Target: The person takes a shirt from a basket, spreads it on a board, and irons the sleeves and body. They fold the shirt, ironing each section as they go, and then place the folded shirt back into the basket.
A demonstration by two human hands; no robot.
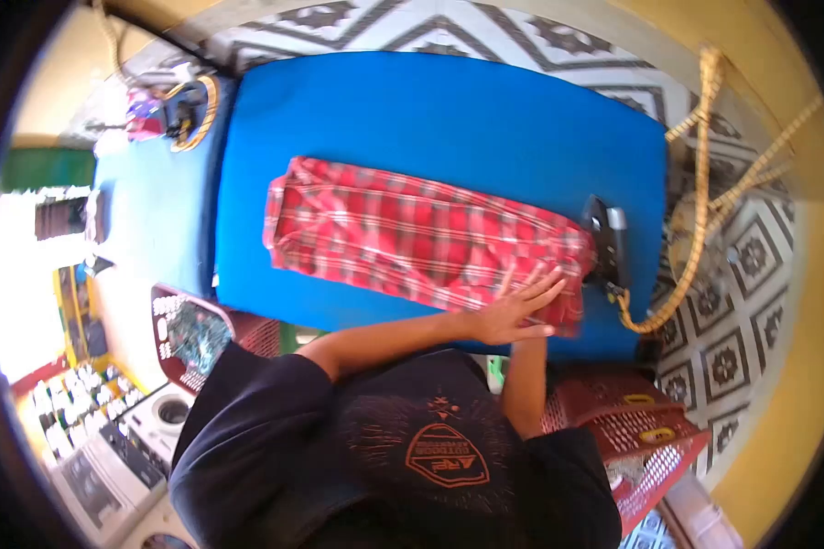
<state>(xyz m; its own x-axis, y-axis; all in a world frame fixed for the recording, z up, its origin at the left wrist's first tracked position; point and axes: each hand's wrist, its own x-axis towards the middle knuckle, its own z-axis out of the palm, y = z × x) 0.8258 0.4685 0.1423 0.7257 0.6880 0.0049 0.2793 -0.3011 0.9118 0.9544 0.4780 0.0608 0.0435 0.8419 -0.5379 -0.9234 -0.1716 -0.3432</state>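
Observation:
A red plaid cloth garment (421,233), folded into a long strip, lies across the blue padded table (430,110). My left hand (522,309) reaches over to the garment's right end and rests flat on it, fingers spread. Below it comes my right forearm (525,380); the left hand covers my right hand, so its fingers do not show. Just past the garment's right end an iron (606,242) stands on the blue surface, close to my left hand, with a yellow patterned cord (655,322) running from it.
A second blue surface (156,220) at the left bears another corded item (188,119). Red plastic baskets (188,339) stand at the left and another basket (650,448) at the lower right. Washing machines (110,476) are at lower left. The iron's cord loops up the right side.

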